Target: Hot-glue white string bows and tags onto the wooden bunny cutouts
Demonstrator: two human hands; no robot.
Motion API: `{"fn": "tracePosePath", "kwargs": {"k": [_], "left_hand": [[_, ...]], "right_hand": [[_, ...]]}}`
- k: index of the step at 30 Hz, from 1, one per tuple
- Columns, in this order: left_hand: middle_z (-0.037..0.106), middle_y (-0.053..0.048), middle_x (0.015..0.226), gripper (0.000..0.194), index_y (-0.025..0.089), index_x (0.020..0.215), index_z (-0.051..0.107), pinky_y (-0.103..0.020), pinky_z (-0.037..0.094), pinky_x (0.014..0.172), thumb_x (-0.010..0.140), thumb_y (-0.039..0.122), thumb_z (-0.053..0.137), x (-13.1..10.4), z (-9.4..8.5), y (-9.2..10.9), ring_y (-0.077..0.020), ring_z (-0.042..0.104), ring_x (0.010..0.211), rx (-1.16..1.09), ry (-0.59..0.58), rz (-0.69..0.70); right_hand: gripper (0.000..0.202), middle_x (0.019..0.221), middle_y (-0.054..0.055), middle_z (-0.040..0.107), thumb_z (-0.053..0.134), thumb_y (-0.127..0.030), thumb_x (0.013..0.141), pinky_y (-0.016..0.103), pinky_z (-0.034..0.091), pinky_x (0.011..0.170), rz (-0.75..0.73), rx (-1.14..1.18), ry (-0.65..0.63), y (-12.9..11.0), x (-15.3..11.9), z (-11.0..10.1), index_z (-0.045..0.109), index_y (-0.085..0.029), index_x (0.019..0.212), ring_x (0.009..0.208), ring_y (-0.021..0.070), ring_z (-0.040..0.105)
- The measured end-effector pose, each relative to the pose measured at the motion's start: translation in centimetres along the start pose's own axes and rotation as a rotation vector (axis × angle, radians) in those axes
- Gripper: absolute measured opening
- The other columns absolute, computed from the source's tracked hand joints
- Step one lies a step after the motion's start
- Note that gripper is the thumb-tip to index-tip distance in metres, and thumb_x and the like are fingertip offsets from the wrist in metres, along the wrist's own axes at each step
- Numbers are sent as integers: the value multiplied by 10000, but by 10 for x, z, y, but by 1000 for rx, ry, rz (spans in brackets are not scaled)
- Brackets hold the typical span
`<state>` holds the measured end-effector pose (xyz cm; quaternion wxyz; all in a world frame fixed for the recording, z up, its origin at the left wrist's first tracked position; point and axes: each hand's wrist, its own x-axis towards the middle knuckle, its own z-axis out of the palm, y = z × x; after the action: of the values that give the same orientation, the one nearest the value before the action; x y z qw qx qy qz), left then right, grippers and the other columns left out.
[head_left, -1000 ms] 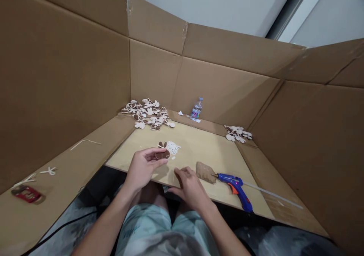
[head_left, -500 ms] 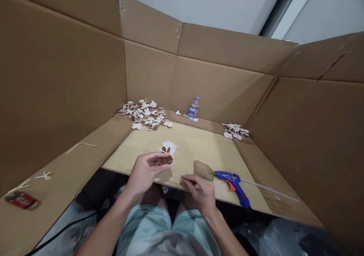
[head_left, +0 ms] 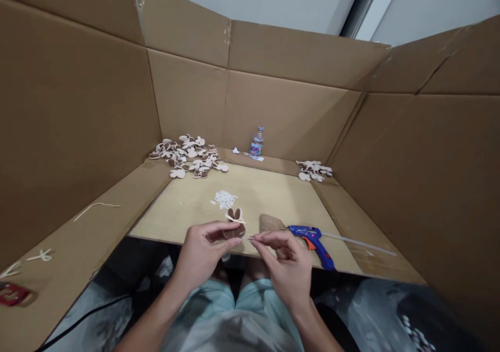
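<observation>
My left hand [head_left: 200,250] is closed on a brown bunny-shaped cutout [head_left: 235,231] with a pale edge, held upright above the board's front edge. A cream bow [head_left: 236,218] sits below its two ears. Just right of the cutout, my right hand [head_left: 288,263] pinches a tiny whitish piece [head_left: 250,238] between thumb and fingertips; its exact kind is too small to make out. Beyond the cutout lies a small heap of white bits [head_left: 225,199]. A blue glue gun [head_left: 312,239] with an orange trigger rests beside my right hand, its nozzle at a brown pad [head_left: 270,222].
Bunny cutouts are piled at the back left [head_left: 187,154], with a smaller pile [head_left: 313,170] at the back right. A water bottle [head_left: 257,142] stands by the rear cardboard wall [head_left: 289,117]. Loose cord [head_left: 96,206], a spare bow [head_left: 39,255] and a red object [head_left: 12,293] lie left.
My right hand has come up toward the cutout, and the tiny piece now shows at its fingertips. The cutout has moved slightly nearer me, its bow plainer. The view has shifted right.
</observation>
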<state>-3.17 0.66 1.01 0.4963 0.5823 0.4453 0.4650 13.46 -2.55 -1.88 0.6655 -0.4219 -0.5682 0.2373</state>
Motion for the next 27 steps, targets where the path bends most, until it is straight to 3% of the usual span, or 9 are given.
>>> {"fn": "tracePosePath", "kwargs": {"k": [10, 18, 27], "left_hand": [[766, -41, 955, 181, 233, 904, 776, -272, 561, 804, 728, 230, 733, -4, 4, 2, -211, 709, 892, 125, 11, 138], [764, -60, 956, 178, 213, 900, 772, -302, 573, 800, 729, 244, 729, -6, 6, 1, -223, 710, 887, 74, -13, 109], [768, -41, 933, 156, 233, 870, 774, -277, 576, 789, 720, 214, 736, -8, 8, 2, -204, 713, 870, 48, -19, 91]], "right_hand": [[80, 775, 29, 705, 713, -166, 784, 281, 576, 702, -24, -75, -41, 3, -2, 1, 651, -196, 823, 750, 172, 694], [70, 740, 22, 708, 727, -194, 774, 261, 542, 639, -48, -191, -15, 2, -1, 2, 659, -199, 786, 697, 161, 676], [104, 747, 27, 704, 736, -208, 765, 273, 555, 651, -9, -167, -30, 5, 0, 1, 644, -191, 812, 691, 165, 678]]}}
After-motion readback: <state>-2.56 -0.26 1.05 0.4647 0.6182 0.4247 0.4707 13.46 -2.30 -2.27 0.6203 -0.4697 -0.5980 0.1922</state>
